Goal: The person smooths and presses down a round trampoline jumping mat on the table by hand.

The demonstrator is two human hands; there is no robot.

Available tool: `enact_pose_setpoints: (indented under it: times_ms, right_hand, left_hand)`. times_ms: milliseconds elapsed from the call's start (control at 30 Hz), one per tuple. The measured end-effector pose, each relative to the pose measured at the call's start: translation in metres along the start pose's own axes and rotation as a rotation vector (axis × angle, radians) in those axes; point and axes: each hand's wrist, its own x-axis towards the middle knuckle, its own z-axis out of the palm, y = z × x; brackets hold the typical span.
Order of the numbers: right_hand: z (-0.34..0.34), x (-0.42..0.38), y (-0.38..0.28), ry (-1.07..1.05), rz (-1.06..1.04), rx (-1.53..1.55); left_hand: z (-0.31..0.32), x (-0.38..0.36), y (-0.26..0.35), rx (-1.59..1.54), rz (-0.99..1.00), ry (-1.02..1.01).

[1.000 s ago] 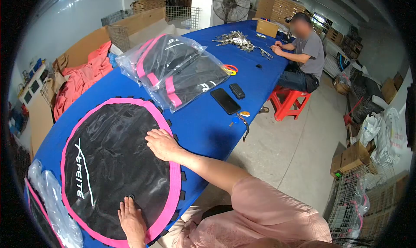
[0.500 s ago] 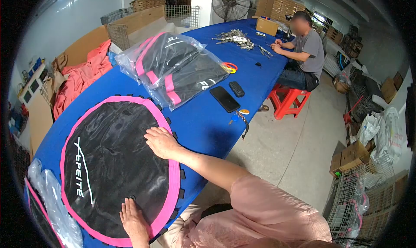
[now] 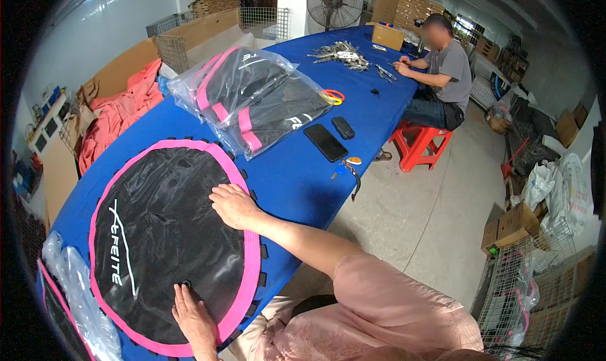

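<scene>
A round black trampoline mat (image 3: 170, 228) with a pink border, dark tabs around its edge and white lettering lies on the blue-covered table (image 3: 297, 200). My left hand (image 3: 192, 317) rests on its near lower part, fingers stretched out. At those fingertips is a small dark round piece (image 3: 186, 283); whether it is loose or fixed cannot be made out. Farther up, my right hand (image 3: 233, 206) lies flat by the pink border on the right side, fingers extended. Neither hand grips anything.
Bagged black-and-pink mats (image 3: 252, 102) lie beyond, near red-and-yellow-handled scissors (image 3: 332, 97), a phone (image 3: 326, 142), a black case (image 3: 343, 128) and keys (image 3: 344, 168). Clear plastic (image 3: 82, 298) covers the left corner. A co-worker (image 3: 445, 71) sits by a metal-parts pile (image 3: 341, 55).
My left hand has shifted slightly left and up, its fingertips now beside the small dark round piece. My right hand stays almost in place on the mat.
</scene>
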Motion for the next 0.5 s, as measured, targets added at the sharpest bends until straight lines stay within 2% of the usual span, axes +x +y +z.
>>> enact_pose_setpoints:
  times_ms: [500]
  right_hand:
    - [0.0002,0.0006,0.0007,-0.012,-0.001,-0.007]
  left_hand:
    - [-0.0081,-0.0045,0.0085,-0.192,-0.028,0.073]
